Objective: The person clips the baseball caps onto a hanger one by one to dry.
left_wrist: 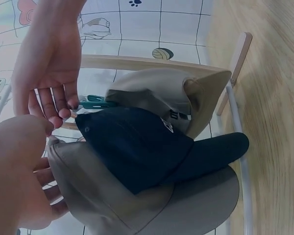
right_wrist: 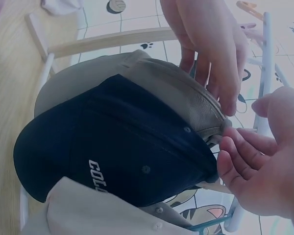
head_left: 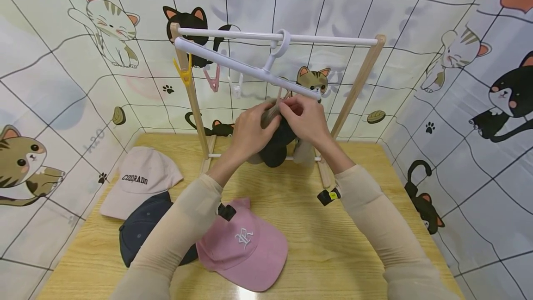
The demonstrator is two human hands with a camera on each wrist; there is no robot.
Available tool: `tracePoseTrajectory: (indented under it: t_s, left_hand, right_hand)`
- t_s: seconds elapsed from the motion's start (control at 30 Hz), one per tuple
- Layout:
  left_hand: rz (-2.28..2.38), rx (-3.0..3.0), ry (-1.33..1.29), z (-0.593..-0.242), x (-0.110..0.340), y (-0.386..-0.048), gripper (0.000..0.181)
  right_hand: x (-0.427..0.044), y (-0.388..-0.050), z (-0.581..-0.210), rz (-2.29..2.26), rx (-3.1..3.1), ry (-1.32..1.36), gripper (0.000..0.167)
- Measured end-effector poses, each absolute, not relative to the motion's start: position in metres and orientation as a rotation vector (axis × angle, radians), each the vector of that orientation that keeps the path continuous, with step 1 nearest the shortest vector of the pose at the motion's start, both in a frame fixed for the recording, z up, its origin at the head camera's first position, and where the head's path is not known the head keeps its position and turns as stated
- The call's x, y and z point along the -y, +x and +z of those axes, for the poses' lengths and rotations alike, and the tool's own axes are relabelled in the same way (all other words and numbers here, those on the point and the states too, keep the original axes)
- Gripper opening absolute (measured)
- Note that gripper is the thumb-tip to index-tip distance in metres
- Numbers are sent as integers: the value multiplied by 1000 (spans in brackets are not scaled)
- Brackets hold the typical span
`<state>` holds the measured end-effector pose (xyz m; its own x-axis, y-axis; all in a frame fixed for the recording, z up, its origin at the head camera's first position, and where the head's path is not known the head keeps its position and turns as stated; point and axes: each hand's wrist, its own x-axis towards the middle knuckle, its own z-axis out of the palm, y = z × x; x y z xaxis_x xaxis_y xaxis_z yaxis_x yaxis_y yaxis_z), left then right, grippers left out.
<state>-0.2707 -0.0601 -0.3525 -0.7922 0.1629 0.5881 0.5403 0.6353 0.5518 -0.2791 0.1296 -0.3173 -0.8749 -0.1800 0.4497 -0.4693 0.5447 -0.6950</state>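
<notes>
My left hand (head_left: 255,126) holds a grey-brown cap (left_wrist: 112,181) by its back edge, below the white hanger (head_left: 245,67). The fingertips of my right hand (right_wrist: 269,166) pinch the same edge, beside the left fingertips. A pinkish clip (head_left: 285,92) shows just above the fingers; whether they touch it is hidden. Next to this cap hangs a navy cap (right_wrist: 117,142) with white lettering. Beyond the navy one hangs a beige cap (left_wrist: 161,88), with a green clip (left_wrist: 95,102) at its edge.
The hanger hooks over the white rail (head_left: 333,39) of a wooden rack (head_left: 358,87) and tilts down to the right. Yellow (head_left: 184,72), pink (head_left: 213,78) and white clips (head_left: 236,86) hang from it. Pale pink (head_left: 143,175), dark (head_left: 143,226) and pink caps (head_left: 250,249) lie on the table (head_left: 333,244).
</notes>
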Motion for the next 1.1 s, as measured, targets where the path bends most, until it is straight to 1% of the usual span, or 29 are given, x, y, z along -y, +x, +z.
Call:
tracePoseTrajectory:
  t_s: [0.13, 0.53, 0.8, 1.1]
  left_hand:
    - [-1090, 2395, -530, -351, 62, -266, 54]
    - [-1104, 2440, -527, -345, 73, -247, 67]
    - [-1084, 2454, -539, -342, 84, -231, 69]
    - [-1108, 2438, -512, -345, 106, -210, 67]
  right_hand:
    - [-130, -276, -319, 1263, 2453, 565, 35]
    - [-134, -269, -322, 1315, 2492, 618, 38]
    - [-138, -263, -322, 1355, 2496, 652, 42]
    - [-140, -255, -322, 1358, 2511, 697, 47]
